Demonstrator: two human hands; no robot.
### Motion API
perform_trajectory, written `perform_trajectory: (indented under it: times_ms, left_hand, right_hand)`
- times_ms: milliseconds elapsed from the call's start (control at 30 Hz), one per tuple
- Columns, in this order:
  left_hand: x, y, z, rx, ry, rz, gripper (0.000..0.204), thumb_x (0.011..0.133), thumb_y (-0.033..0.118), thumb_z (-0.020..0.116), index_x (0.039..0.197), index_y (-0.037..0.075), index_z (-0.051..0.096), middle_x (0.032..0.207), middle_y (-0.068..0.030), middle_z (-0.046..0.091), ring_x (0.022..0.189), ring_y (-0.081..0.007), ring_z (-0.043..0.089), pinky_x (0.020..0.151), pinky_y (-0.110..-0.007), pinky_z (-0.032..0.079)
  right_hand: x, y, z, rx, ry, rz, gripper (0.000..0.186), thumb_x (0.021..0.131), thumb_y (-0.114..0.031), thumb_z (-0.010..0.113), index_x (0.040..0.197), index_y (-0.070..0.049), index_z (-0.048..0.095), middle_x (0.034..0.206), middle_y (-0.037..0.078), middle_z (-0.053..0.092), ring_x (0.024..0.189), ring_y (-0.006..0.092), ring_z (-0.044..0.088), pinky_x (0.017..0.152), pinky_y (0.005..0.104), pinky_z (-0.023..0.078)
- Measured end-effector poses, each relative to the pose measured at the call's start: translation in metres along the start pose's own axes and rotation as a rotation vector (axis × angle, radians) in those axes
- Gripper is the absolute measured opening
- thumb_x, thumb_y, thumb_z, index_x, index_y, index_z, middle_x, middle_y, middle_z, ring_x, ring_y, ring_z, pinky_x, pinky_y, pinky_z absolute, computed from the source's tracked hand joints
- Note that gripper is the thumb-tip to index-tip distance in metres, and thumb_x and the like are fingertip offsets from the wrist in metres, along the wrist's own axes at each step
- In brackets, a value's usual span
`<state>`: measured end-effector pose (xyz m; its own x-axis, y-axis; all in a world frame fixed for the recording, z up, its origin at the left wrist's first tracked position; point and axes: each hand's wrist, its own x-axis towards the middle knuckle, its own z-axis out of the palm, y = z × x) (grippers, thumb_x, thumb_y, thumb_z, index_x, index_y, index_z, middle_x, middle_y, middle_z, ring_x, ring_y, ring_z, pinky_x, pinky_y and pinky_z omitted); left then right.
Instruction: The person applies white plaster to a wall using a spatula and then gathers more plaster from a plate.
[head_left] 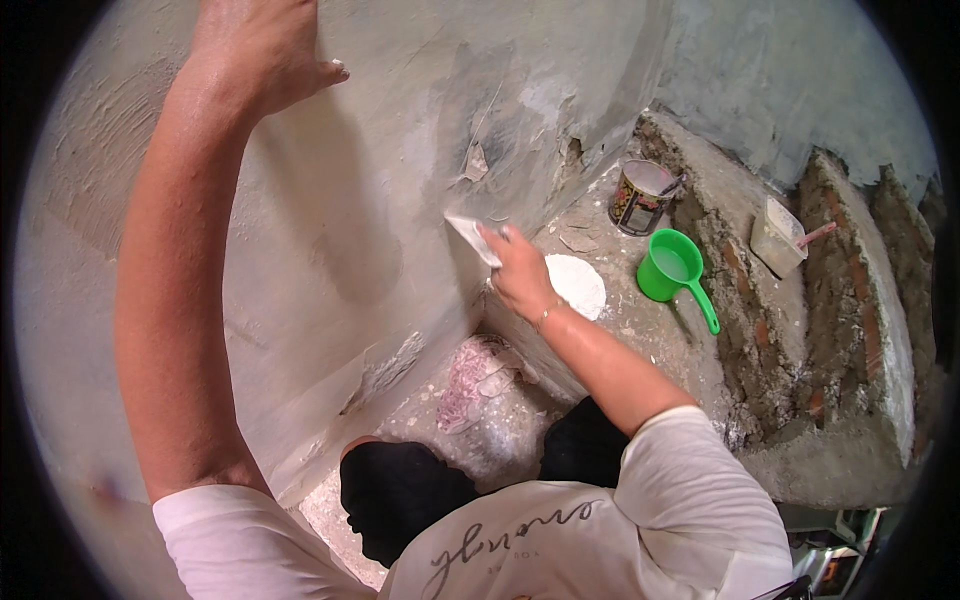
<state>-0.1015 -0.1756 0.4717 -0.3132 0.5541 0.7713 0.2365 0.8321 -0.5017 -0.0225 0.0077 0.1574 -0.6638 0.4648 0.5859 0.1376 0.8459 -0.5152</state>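
My left arm reaches up along the grey plastered wall [370, 200]. At its end my left hand [255, 45] lies against or close to the wall, thumb stretched out with a white smear at its tip; the other fingers are cut off by the upper edge. Lower and to the right, my right hand [522, 275] grips a flat, whitish scraper [472, 238], its blade angled to the wall surface. Part of its grip is hidden by my fingers. Just behind this hand sits a round white container or mound [577, 287], partly covered by my wrist.
On the ledge to the right stand a green dipper [668, 265] with pale liquid and a patterned tin [640, 197]. Rough, broken steps [790, 300] rise beyond, one holding a cream tub [776, 238] with a pinkish handle. A pink-and-white cloth or bag [475, 385] lies on the floor.
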Motion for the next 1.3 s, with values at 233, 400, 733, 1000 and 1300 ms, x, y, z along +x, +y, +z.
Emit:
perform_trajectory:
  times_ms: [233, 400, 733, 1000, 1300]
  left_hand:
    - [0.002, 0.004, -0.003, 0.030, -0.016, -0.015, 0.117, 0.065, 0.048, 0.079, 0.142, -0.015, 0.017, 0.152, -0.0308, 0.013, 0.145, -0.0377, 0.009, 0.118, -0.052, 0.008]
    - [0.004, 0.004, 0.003, 0.023, -0.025, -0.015, 0.117, 0.064, 0.047, 0.080, 0.143, -0.013, 0.018, 0.153, -0.0285, 0.014, 0.145, -0.0367, 0.009, 0.117, -0.054, 0.009]
    - [0.001, -0.003, -0.005, -0.032, 0.010, 0.000, 0.119, 0.065, 0.051, 0.077, 0.141, -0.017, 0.017, 0.151, -0.0334, 0.012, 0.145, -0.0388, 0.008, 0.118, -0.051, 0.007]
    - [0.000, 0.000, -0.002, 0.002, 0.001, 0.007, 0.118, 0.064, 0.051, 0.078, 0.141, -0.017, 0.018, 0.152, -0.0329, 0.012, 0.145, -0.0385, 0.007, 0.119, -0.050, 0.006]
    - [0.012, 0.004, -0.003, 0.049, -0.097, -0.029, 0.113, 0.066, 0.043, 0.080, 0.145, -0.008, 0.018, 0.155, -0.0221, 0.015, 0.146, -0.0318, 0.011, 0.117, -0.053, 0.012]
  right_hand:
    - [0.019, 0.010, 0.012, 0.693, 0.208, 0.761, 0.013, 0.079, 0.002, 0.051, 0.079, 0.012, 0.059, 0.063, 0.019, 0.063, 0.047, 0.0273, 0.065, 0.042, 0.0364, 0.052]
    - [0.037, -0.104, 0.003, 0.815, 0.060, 0.590, 0.015, 0.082, 0.004, 0.051, 0.090, 0.012, 0.060, 0.073, 0.018, 0.065, 0.054, 0.0260, 0.067, 0.044, 0.0336, 0.053]
    - [0.088, -0.048, -0.022, -0.085, 0.427, -0.043, 0.053, 0.074, 0.002, 0.056, 0.126, -0.007, 0.056, 0.104, 0.021, 0.059, 0.082, 0.0370, 0.061, 0.072, 0.0427, 0.052]
    - [-0.063, 0.005, 0.031, -0.257, -0.183, -0.029, 0.062, 0.075, 0.001, 0.054, 0.135, -0.013, 0.049, 0.111, 0.021, 0.056, 0.088, 0.0344, 0.062, 0.072, 0.0418, 0.052]
    - [-0.122, 0.115, -0.063, 0.204, 0.154, 0.730, 0.025, 0.092, -0.016, 0.058, 0.095, 0.008, 0.061, 0.073, 0.012, 0.067, 0.050, 0.0170, 0.062, 0.047, 0.0319, 0.048]
